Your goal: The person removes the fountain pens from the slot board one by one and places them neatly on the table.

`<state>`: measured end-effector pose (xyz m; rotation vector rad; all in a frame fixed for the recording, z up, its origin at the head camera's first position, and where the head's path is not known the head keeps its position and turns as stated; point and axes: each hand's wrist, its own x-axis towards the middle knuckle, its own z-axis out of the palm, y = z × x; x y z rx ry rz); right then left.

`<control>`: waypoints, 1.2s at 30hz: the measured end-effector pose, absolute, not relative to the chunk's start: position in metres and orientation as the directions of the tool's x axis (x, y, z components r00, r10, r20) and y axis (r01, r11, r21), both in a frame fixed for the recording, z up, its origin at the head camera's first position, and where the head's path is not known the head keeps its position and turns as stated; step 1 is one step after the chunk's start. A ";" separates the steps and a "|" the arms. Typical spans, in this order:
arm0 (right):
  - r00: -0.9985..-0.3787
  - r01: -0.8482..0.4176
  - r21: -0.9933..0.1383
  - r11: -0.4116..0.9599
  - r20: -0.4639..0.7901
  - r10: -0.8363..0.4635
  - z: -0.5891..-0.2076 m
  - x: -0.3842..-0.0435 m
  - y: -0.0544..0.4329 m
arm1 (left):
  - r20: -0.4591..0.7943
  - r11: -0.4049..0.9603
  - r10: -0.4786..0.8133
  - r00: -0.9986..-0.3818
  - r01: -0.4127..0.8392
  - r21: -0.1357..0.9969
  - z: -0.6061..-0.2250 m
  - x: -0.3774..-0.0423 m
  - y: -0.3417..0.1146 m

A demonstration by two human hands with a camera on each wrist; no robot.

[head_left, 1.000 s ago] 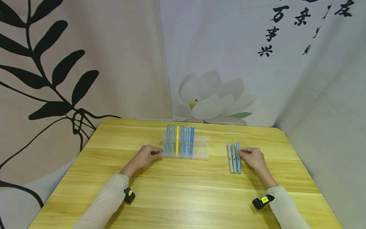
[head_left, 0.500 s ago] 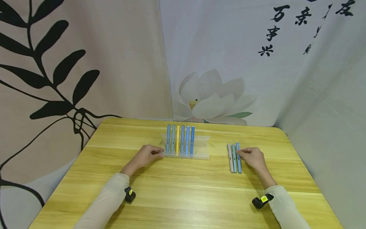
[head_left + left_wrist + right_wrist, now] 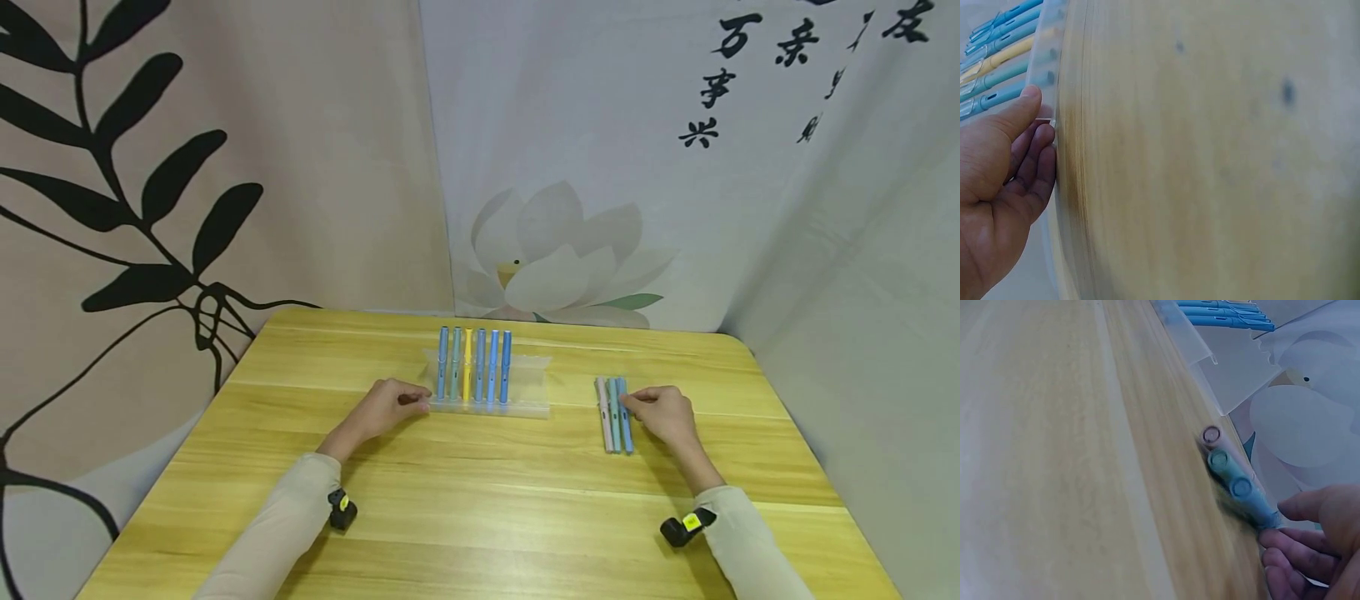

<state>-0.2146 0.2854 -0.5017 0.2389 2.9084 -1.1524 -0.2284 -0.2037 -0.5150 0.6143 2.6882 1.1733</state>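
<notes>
A clear plastic pen stand (image 3: 529, 385) stands toward the back of the table, with several pens leaning in its left part: blue ones, a green one and a yellow pen (image 3: 467, 367). My left hand (image 3: 384, 408) holds the stand's left end, the thumb (image 3: 1030, 97) on its front strip and the fingers curled beneath. Over on the right, my right hand (image 3: 663, 411) pinches a blue pen (image 3: 626, 429) between thumb and fingers. Beside that pen lie a green pen (image 3: 614, 417) and a pale pink pen (image 3: 603, 417). In the right wrist view the blue pen (image 3: 1242, 487) touches the green one.
The wooden table (image 3: 480, 517) extends in front of both hands. Behind it hangs a printed cloth (image 3: 570, 167) close to the back edge. Bare slots show in the right part of the stand. Each wrist carries a small black camera (image 3: 342, 509).
The blue pen in my right hand has shifted slightly left and its top end has come down, against the green pen. My left hand keeps its hold on the stand.
</notes>
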 end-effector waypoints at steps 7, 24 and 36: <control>-0.987 0.148 -0.683 0.715 -0.060 0.147 -0.503 -0.214 0.286 | 0.040 0.604 0.427 -0.904 0.317 0.731 -0.516 -0.229 -0.204; -0.991 0.107 -0.679 0.726 -0.017 0.131 -0.494 -0.217 0.293 | 0.038 0.605 0.425 -0.905 0.315 0.731 -0.513 -0.227 -0.203; -0.993 -0.051 -0.683 0.728 0.111 0.034 -0.469 -0.215 0.283 | 0.039 0.606 0.426 -0.904 0.317 0.730 -0.513 -0.227 -0.202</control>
